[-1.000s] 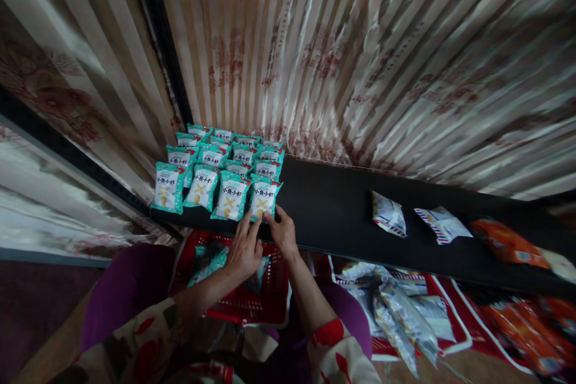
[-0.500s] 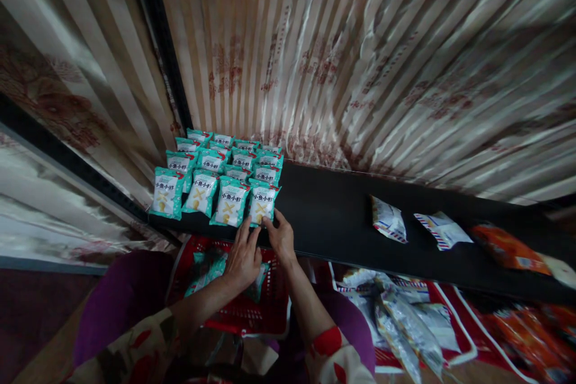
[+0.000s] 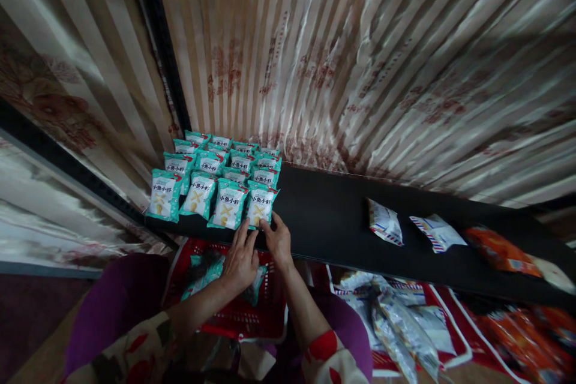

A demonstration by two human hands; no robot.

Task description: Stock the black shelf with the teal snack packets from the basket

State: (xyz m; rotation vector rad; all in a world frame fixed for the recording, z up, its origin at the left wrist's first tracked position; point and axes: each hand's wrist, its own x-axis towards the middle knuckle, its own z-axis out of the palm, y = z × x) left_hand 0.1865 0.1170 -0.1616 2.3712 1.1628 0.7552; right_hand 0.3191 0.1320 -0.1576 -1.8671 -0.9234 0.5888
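Teal and white snack bags stand in close rows at the left end of a black shelf. At the right end of the front row, one snack bag leans upright above my hands. My left hand has its fingers stretched out, the tips at that bag's bottom edge. Beside it, my right hand touches the bag's lower right corner, thumb and forefinger apart. Under my left forearm sits a red basket with a few more teal bags, partly hidden.
Striped white bags and an orange bag lie further right on the shelf. Below them stand a red basket of clear and white packets and orange packets. A dark post and pleated curtain rise behind.
The view has shifted slightly. Both hands remain at the lower edge of the front right snack bag, and my right hand sits a little lower against it.
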